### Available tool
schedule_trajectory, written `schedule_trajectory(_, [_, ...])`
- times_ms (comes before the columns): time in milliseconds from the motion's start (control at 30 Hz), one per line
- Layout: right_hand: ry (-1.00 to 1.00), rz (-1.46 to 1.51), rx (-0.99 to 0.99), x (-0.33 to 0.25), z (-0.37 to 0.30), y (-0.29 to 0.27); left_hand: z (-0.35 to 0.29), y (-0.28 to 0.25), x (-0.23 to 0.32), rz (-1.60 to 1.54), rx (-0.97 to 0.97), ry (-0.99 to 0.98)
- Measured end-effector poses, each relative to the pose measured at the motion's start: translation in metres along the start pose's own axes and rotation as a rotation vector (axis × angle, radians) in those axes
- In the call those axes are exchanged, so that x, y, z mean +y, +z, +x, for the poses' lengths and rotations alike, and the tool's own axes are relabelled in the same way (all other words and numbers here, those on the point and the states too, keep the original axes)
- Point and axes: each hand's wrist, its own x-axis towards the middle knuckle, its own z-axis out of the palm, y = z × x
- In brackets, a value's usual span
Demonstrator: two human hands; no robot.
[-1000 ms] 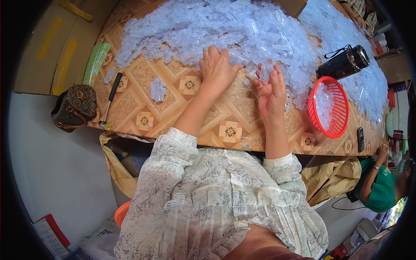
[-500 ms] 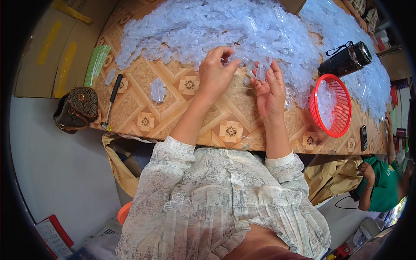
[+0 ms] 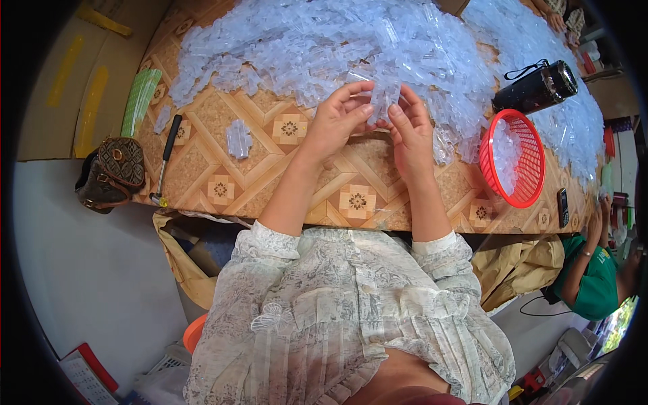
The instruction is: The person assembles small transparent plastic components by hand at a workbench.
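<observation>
A clear plastic piece (image 3: 385, 99) is held upright between my two hands, just in front of a big heap of similar clear plastic pieces (image 3: 290, 50). My left hand (image 3: 339, 120) is closed at its left side, thumb and fingers bent together. On the other side my right hand (image 3: 411, 132) grips it with the thumb in front and the fingers behind. Whether a second small part sits between the fingertips is too fine to make out. To the left, a small flat group of clear pieces (image 3: 239, 139) lies by itself on the patterned tabletop (image 3: 260, 179).
On the right stand a red plastic basket (image 3: 540, 158) with clear pieces inside, a black flask (image 3: 536, 88) and a mobile phone (image 3: 563, 207). Leftward lie a black-handled tool (image 3: 169, 152) and a brown patterned bag (image 3: 115, 172). A person in green (image 3: 594, 283) sits at far right.
My hands have come together, the right one moving left and the left one slightly right, so both now meet at the clear piece. The view has shifted slightly.
</observation>
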Motion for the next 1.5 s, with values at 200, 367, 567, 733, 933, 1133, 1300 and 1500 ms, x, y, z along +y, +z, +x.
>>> schedule_trajectory(200, [-0.108, -0.188, -0.018, 0.003, -0.003, 0.003, 0.001, -0.006, -0.009, -0.090, 0.001, -0.009])
schedule_trajectory(367, [-0.268, -0.583, -0.056, 0.012, -0.006, 0.000, 0.000, -0.009, -0.008, -0.158, 0.003, 0.046])
schedule_trajectory(567, [-0.330, -0.739, -0.072, 0.007, -0.008, 0.003, -0.001, -0.017, -0.009, -0.323, -0.065, -0.028])
schedule_trajectory(733, [-0.361, -0.701, -0.018, 0.011, -0.007, 0.000, 0.000, -0.018, -0.010, -0.285, -0.045, -0.010])
schedule_trajectory(933, [-0.368, -0.704, 0.002, 0.006, -0.010, 0.008, -0.002, -0.012, -0.011, -0.237, -0.035, 0.004])
schedule_trajectory(1133, [-0.443, -0.833, -0.065, 0.003, -0.012, 0.009, -0.003, -0.011, -0.011, -0.202, -0.020, 0.046])
schedule_trajectory(1300, [-0.452, -0.809, -0.070, 0.004, -0.013, 0.006, -0.003, -0.010, -0.013, -0.196, -0.010, 0.140])
schedule_trajectory(1500, [-0.517, -0.747, -0.054, 0.006, -0.015, 0.006, -0.005, -0.008, -0.013, -0.124, 0.007, 0.224])
